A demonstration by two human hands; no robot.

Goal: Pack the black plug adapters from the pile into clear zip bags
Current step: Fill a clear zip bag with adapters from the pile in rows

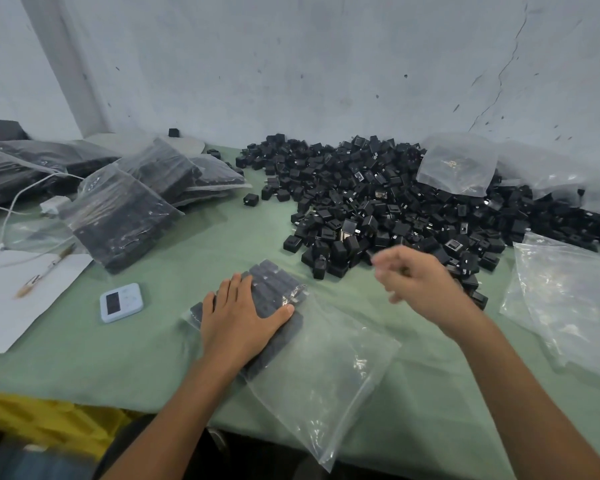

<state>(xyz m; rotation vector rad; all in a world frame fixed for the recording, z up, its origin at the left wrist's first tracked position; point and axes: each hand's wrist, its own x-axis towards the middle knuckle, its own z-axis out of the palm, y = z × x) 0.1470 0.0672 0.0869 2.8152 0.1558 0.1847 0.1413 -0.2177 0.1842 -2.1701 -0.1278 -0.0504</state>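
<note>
1. The clear zip bag (321,370) lies flat on the green counter (146,362). Its long axis runs diagonally from far left to near right, and its near corner reaches the counter's front edge.
2. Black plug adapters (274,282) sit in tidy rows in the bag's far-left end.
3. The left grip (238,317) presses flat on those rows, fingers straight and slightly spread.
4. The right grip (420,285) hovers right of the bag's far end. It is blurred, so its state cannot be told.
5. Left of the bag lie a white timer (121,302) and a paper sheet (11,306).
6. Beyond the bag spreads the loose pile (378,202). Filled bags (125,216) lie far left and empty bags (568,299) to the right.
</note>
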